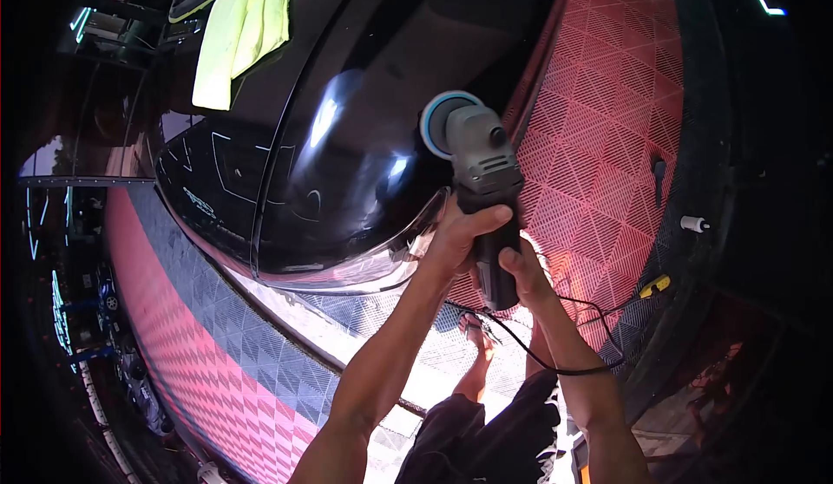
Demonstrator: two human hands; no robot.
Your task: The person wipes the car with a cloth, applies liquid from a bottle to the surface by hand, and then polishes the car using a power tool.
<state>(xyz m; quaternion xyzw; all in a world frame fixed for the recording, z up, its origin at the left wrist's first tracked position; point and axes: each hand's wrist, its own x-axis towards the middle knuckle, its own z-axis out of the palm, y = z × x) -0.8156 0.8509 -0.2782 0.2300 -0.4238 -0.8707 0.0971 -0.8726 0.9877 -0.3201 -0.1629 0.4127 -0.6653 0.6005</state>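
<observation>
Both my hands are wrapped around a grey and black car polisher [486, 159]. My left hand [464, 234] grips it just behind the head, thumb across the body. Lower down, my right hand [528, 274] closes around the handle, near its end. The polisher's round pad [441, 124], edged in light blue, is at the glossy black car panel [373, 120], by its right edge. From the handle's end a black cord [542, 364] loops down past my right forearm.
A folded yellow-green cloth [243, 37] lies on the car at upper left. Red and grey floor tiles [599, 128] surround the car. A small white object [694, 224] and a yellow one [655, 286] lie at the right. My feet are below the hands, close to the cord.
</observation>
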